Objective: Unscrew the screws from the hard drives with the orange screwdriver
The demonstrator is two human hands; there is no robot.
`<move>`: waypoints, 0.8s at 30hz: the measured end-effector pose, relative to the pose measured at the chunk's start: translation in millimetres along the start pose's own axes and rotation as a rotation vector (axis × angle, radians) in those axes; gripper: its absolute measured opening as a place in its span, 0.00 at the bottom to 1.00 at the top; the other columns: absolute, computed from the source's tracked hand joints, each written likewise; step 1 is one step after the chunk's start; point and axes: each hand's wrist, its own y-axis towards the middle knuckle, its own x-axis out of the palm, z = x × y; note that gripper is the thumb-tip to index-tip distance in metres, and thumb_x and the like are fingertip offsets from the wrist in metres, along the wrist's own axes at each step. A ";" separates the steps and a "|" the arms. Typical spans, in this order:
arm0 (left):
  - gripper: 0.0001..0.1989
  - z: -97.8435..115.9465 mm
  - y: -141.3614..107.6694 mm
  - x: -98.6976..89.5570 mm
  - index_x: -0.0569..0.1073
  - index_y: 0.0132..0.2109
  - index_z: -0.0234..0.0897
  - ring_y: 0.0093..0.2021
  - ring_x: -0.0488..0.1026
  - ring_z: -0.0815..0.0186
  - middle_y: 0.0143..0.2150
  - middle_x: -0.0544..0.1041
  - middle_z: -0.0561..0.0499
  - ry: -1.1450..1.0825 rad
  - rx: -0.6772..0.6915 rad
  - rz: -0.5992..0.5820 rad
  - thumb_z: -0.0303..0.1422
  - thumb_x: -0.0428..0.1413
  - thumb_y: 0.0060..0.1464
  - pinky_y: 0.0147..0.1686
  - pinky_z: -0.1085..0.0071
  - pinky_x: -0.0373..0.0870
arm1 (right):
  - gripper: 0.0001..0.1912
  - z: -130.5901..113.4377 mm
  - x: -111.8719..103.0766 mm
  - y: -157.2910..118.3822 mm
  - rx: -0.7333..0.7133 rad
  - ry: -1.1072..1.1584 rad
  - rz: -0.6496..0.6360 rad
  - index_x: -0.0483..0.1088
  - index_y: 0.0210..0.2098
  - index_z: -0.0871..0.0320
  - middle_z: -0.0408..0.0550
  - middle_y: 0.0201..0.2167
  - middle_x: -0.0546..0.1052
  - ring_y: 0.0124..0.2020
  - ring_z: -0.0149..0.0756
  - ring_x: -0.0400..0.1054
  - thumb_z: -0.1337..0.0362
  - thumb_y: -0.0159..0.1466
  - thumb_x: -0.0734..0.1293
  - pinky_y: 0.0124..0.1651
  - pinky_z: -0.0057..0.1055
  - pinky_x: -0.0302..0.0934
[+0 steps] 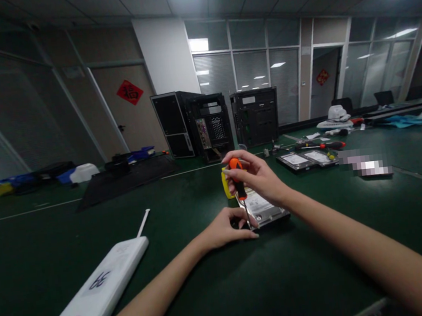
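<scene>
A silver hard drive [263,209] lies flat on the green table in front of me. My right hand [260,175] grips an orange and black screwdriver [238,179], held upright with its tip down on the drive's near left corner. My left hand [228,226] rests on the table at that same corner, fingers against the drive's edge and next to the screwdriver shaft. Something yellow [225,184] shows just behind the screwdriver.
A white power bank [97,295] with a cable lies at the near left. Two more hard drives [305,159] and a red screwdriver [325,145] sit to the right. Two black computer cases [211,125] and a black side panel [126,179] stand farther back.
</scene>
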 end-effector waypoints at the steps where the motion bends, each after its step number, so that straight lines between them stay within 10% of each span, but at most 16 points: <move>1: 0.15 0.6 0.0 -0.2 0.76 0.38 0.34 0.29 0.61 0.69 0.28 0.68 0.55 -0.002 0.002 -0.003 0.39 0.62 0.44 0.32 0.74 0.59 | 0.12 -0.1 0.8 -0.2 -0.007 0.000 0.001 0.65 0.42 0.54 0.40 0.29 0.68 0.24 0.25 0.66 0.65 0.59 0.65 0.30 0.27 0.67; 24: 0.15 2.4 0.3 -0.1 0.77 0.37 0.34 0.28 0.61 0.70 0.25 0.64 0.57 -0.004 -0.006 0.004 0.38 0.63 0.43 0.33 0.73 0.59 | 0.10 -0.2 -4.7 1.2 -0.055 -0.040 0.039 0.64 0.40 0.56 0.43 0.33 0.71 0.30 0.27 0.69 0.62 0.59 0.65 0.36 0.29 0.67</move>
